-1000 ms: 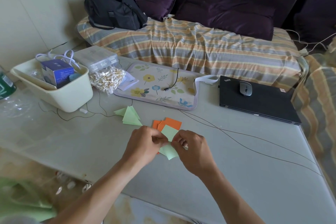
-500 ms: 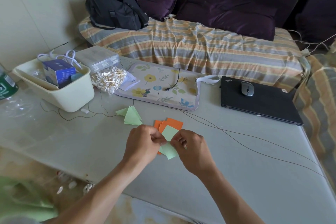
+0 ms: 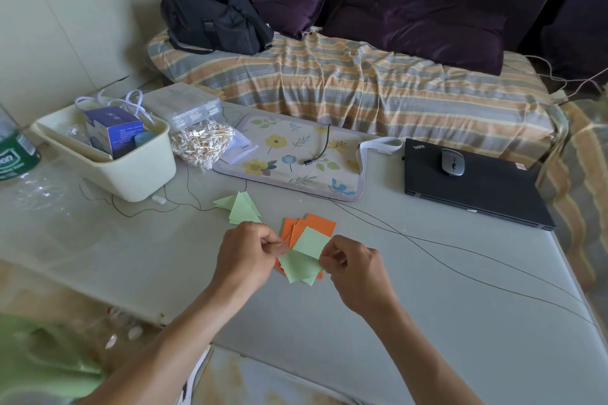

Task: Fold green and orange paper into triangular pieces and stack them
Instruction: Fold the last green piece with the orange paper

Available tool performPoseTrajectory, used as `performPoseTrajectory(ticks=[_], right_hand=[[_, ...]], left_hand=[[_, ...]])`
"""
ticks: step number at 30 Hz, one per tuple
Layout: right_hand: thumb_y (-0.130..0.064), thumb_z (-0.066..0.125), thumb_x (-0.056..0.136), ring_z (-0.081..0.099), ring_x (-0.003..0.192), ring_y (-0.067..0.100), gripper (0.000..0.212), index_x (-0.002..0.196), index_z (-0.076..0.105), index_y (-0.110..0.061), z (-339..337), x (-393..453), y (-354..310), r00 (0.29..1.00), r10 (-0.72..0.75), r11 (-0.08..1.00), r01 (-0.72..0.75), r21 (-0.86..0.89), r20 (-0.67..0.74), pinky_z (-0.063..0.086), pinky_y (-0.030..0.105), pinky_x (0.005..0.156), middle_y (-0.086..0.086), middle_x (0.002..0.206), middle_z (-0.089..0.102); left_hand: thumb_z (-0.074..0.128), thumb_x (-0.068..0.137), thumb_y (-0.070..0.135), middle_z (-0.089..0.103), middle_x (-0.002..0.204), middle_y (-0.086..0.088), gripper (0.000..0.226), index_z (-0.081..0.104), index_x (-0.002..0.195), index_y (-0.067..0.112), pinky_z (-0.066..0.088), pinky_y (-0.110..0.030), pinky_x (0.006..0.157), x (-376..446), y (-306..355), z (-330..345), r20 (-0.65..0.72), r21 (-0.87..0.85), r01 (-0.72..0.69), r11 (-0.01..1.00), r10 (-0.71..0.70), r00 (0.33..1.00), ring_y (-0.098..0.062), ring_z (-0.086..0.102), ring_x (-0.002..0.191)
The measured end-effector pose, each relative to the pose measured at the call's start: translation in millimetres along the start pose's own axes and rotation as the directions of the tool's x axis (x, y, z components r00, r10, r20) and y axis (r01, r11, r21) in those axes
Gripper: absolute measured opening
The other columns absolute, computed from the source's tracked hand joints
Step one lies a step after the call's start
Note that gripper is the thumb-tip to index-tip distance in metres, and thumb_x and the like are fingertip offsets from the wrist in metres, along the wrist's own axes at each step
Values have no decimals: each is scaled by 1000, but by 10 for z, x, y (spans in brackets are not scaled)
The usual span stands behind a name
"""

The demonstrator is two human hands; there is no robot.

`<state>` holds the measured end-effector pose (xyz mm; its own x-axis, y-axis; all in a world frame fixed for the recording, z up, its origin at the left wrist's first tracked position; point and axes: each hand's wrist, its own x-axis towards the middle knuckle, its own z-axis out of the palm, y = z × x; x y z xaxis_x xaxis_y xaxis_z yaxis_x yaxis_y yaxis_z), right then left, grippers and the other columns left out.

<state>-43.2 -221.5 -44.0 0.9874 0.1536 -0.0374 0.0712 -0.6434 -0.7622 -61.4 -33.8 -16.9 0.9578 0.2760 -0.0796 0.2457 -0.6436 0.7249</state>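
Left hand (image 3: pixel 250 253): fingers curled, pinching the left edge of a green paper (image 3: pixel 304 258). Right hand (image 3: pixel 353 268): fingers curled, pinching the same sheet's right edge. Green paper: folded over, held between both hands just above the table (image 3: pixel 427 322), near centre. Orange paper (image 3: pixel 316 223): several sheets fanned flat on the table, directly beneath and just beyond the held sheet. Green triangles (image 3: pixel 241 207): folded pieces overlapping on the table, far-left of the hands. Cream bin (image 3: pixel 138 171): far left. Floral mat (image 3: pixel 296 158): beyond the papers. Closed black laptop (image 3: pixel 477 187), mouse (image 3: pixel 453 161) on top: far right.
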Motion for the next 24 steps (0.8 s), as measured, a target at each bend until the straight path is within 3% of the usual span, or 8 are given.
performPoseTrajectory(ticks=[3, 7, 10, 14, 17, 24], right_hand=[[-2, 62, 87, 61, 53, 11, 18, 77, 67, -17, -5, 9, -34, 1000, 16, 1000, -16, 7, 27, 43, 15, 51, -10, 64, 62], [-1, 59, 86, 58, 50, 3, 18, 81, 71, -14, 39, 6, -91, 997, 15, 1000, -14, -13, 73, 44, 13, 50, -9, 65, 65], [-3, 60, 85, 58, 55, 1, 19, 81, 73, -15, 112, 32, -125, 997, 34, 999, -34, -6, 67, 43, 11, 53, -12, 65, 64], [-5, 61, 84, 67, 68, 14, 18, 80, 74, -17, 285, 137, -118, 990, 137, 990, -136, 32, -24, 44, 12, 55, -10, 68, 67], [-8, 61, 86, 69, 71, 20, 17, 81, 73, -19, 469, 243, -186, 971, 234, 970, -229, 84, -53, 50, 23, 57, -4, 74, 72], [-11, 61, 87, 71, 75, 24, 15, 81, 71, -20, 867, 524, -510, 946, 303, 931, -269, 246, -111, 56, 30, 71, -3, 76, 74]], left_hand=[[69, 90, 9, 67, 62, 12, 18, 76, 78, 19, 40, -9, 52, 15, -31, -5, -26, 8, 8, 1000, -8, 1000, 5, 62, 58], [56, 96, 5, 71, 77, 5, 29, 76, 86, 22, 49, -29, 65, 37, -77, -7, -47, 28, 35, 999, -33, 998, -15, 67, 75], [51, 93, -1, 69, 86, 6, 32, 72, 104, 20, 44, -27, 67, 50, -104, -29, -93, 27, 58, 998, -55, 994, -16, 63, 82], [47, 93, 1, 66, 95, 3, 39, 57, 127, 16, 49, -33, 81, 31, -145, -90, -112, 27, 123, 992, -120, 986, -22, 61, 96], [45, 93, 5, 67, 109, -4, 40, 54, 131, 15, 50, -35, 86, 26, -206, -127, -66, 86, 180, 980, -175, 982, -27, 62, 105], [47, 96, 13, 67, 120, -7, 37, 52, 133, 17, 49, -33, 88, 81, -277, -174, -4, 164, 201, 966, -203, 979, -28, 62, 114]])
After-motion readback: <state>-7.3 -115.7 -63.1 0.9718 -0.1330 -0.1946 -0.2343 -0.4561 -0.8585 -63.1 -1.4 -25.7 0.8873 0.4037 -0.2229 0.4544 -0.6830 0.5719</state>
